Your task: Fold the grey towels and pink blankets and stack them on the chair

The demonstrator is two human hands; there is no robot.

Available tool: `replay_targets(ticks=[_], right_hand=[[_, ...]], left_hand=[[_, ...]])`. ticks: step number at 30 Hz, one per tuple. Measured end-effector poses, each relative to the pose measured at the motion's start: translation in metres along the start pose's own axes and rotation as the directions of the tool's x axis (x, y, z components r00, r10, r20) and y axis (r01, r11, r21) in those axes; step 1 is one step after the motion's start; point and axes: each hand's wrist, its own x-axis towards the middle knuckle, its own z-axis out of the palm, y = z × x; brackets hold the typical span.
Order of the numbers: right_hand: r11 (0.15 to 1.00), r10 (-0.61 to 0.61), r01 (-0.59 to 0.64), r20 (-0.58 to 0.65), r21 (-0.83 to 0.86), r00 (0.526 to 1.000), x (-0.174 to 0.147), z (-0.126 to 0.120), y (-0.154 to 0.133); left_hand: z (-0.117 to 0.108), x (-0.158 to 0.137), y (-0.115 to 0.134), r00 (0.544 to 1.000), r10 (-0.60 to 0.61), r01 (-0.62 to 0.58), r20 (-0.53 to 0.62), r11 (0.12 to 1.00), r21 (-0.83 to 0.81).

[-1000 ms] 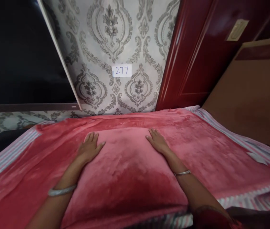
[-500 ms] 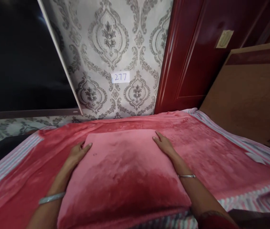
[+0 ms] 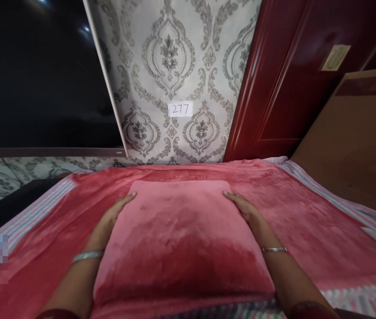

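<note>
A square, pink-to-red plush cushion lies in front of me on a matching plush blanket. On its left side, near the far corner, my left hand grips the edge, thumb on top and fingers hidden down the side. Opposite it, my right hand holds the right edge the same way, thumb at the upper corner. Both wrists wear a bangle. Striped cloth shows under the cushion's near edge.
A patterned wall with a paper label reading 277 stands behind the blanket. At the left hangs a large dark screen. A dark red door panel and a cardboard box are on the right.
The view has shifted, so the scene sits further right. My hands have slid slightly nearer along the cushion's sides, and my right fingers have moved from the top corner to the side.
</note>
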Motion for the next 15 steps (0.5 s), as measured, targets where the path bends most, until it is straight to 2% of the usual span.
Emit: replay_targets(ticks=[5, 7, 9, 10, 11, 13, 14, 15], right_hand=[[1.000, -0.009, 0.009, 0.015, 0.003, 1.000, -0.005, 0.006, -0.016], [0.997, -0.074, 0.074, -0.029, -0.027, 0.997, -0.005, 0.008, -0.035], [0.978, -0.209, 0.206, -0.085, -0.037, 0.974, -0.006, 0.011, -0.063], [0.954, -0.300, 0.298, -0.117, -0.035, 0.947, -0.007, 0.012, -0.079], [0.916, -0.401, 0.400, -0.151, -0.036, 0.903, -0.009, 0.013, -0.096], [0.800, -0.595, 0.595, -0.222, -0.076, 0.772, -0.017, 0.013, -0.124], [0.736, -0.673, 0.664, -0.247, -0.131, 0.697, -0.024, 0.012, -0.134], [0.676, -0.735, 0.705, -0.252, -0.212, 0.629, -0.032, 0.010, -0.138]], left_hand=[[0.011, -0.026, 0.018, 0.998, -0.038, 0.038, 0.048, 0.999, 0.005], [0.017, -0.037, 0.035, 0.996, 0.063, -0.067, 0.064, 0.996, 0.056], [0.026, -0.051, 0.059, 0.960, 0.267, -0.274, 0.082, 0.957, 0.092], [0.030, -0.058, 0.072, 0.919, 0.383, -0.391, 0.096, 0.915, 0.094], [0.035, -0.066, 0.086, 0.858, 0.499, -0.510, 0.122, 0.856, 0.085], [0.041, -0.084, 0.109, 0.702, 0.694, -0.711, 0.161, 0.697, 0.094], [0.041, -0.094, 0.117, 0.626, 0.760, -0.779, 0.175, 0.613, 0.127], [0.039, -0.104, 0.121, 0.572, 0.801, -0.820, 0.178, 0.547, 0.170]])
